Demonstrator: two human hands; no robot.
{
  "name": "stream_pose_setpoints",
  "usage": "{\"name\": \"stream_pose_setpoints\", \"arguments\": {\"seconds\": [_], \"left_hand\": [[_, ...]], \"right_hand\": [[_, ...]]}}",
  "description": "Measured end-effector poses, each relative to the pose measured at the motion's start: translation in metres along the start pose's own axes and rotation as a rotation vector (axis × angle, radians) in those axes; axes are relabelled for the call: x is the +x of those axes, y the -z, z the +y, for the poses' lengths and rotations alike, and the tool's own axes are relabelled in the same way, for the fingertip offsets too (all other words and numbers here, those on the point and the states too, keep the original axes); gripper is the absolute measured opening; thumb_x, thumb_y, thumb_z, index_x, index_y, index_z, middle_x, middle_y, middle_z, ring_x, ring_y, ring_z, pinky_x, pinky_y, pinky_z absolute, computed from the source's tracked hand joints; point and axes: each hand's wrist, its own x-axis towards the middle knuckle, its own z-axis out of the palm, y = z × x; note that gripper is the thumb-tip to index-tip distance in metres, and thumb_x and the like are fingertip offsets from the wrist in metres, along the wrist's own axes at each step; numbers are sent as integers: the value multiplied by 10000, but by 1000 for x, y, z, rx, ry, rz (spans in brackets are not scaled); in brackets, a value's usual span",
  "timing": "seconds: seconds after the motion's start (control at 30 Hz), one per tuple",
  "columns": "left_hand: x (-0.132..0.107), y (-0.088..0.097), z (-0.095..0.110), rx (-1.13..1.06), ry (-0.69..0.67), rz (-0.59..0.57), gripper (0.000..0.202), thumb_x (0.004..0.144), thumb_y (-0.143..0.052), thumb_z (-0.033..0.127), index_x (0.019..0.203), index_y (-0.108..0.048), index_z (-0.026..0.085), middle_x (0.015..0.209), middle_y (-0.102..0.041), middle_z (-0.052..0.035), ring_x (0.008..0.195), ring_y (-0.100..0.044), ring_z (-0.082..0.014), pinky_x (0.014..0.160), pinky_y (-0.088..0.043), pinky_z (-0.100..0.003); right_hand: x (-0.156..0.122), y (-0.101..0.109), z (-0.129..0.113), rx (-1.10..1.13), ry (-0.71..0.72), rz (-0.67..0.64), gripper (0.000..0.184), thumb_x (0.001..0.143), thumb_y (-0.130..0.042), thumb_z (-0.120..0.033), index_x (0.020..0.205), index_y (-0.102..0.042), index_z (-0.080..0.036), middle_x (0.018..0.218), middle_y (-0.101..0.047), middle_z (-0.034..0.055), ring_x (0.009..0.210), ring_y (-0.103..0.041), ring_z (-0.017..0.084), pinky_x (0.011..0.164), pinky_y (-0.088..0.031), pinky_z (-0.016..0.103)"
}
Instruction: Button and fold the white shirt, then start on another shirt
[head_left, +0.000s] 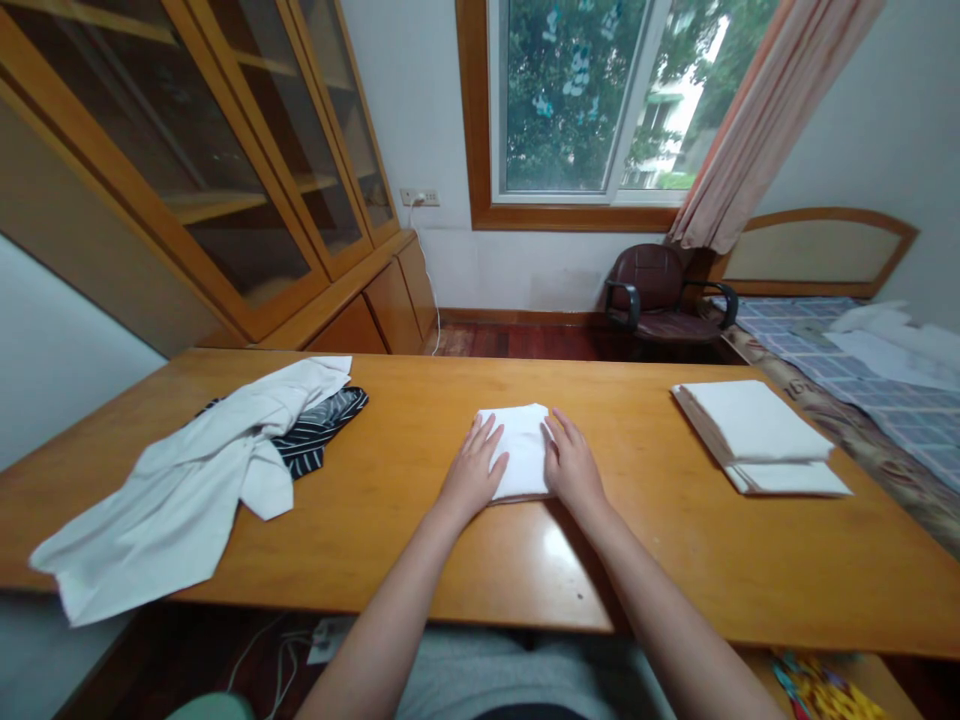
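A small folded white cloth (523, 450) lies flat near the middle of the wooden table (390, 560). My left hand (472, 468) rests on its left side, fingers spread and pointing forward. Along the right edge is my right hand (574, 468), its fingers stretched out and touching the cloth; its thumb is partly hidden. Neither hand grips anything. To the left, a loose, crumpled white cloth (187, 480) lies over a black garment with white stripes (322, 425). On the right sits a stack of folded white cloths (765, 425).
Beyond the table are a glass-door cabinet (247, 260), a dark red armchair (660, 290) and a bed (862, 350). White cables (281, 660) hang below the front edge at left. Something yellow and colourful (825, 690) shows under the table's right side.
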Motion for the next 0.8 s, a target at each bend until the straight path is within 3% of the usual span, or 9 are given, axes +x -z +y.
{"name": "stream_pose_setpoints", "arguments": {"seconds": [0.13, 0.3, 0.4, 0.57, 0.8], "left_hand": [[8, 2, 13, -153, 17, -24, 480, 930, -562, 328, 1401, -543, 238, 1564, -417, -105, 1519, -222, -291, 1245, -94, -542], [11, -4, 16, -490, 118, 29, 479, 864, -663, 369, 1324, -611, 249, 1514, -488, -93, 1510, -254, -280, 1248, 19, -491], [10, -6, 12, -516, 133, 31, 473, 875, -651, 393, 1325, -608, 251, 1526, -474, -81, 1512, -253, -263, 1252, 8, -464], [9, -4, 1, -353, 117, 21, 437, 919, -590, 404, 1334, -592, 266, 1545, -450, -81, 1505, -267, -281, 1248, -18, -493], [10, 2, -14, -331, 191, 27, 484, 894, -616, 442, 1337, -588, 249, 1554, -435, -92, 1503, -267, -298, 1247, -2, -473]], "right_hand": [[10, -10, -9, 30, 76, -201, 445, 977, -423, -247, 1388, -578, -172, 1494, -508, 123, 1460, -354, 267, 1218, -267, 497], [11, -15, -10, -34, -1, -409, 495, 1002, -406, -361, 1464, -500, -212, 1581, -390, 90, 1510, -243, 276, 1217, -185, 552], [9, -12, -8, -36, -44, -424, 525, 1007, -390, -394, 1496, -456, -215, 1609, -333, 89, 1522, -203, 272, 1215, -175, 547], [5, -5, -3, -26, -97, -407, 557, 1002, -405, -447, 1513, -430, -228, 1625, -296, 87, 1529, -179, 278, 1228, -121, 534], [0, 1, 7, -68, -138, -425, 647, 998, -387, -510, 1557, -336, -189, 1645, -215, 121, 1519, -219, 273, 1234, -106, 520]]}}
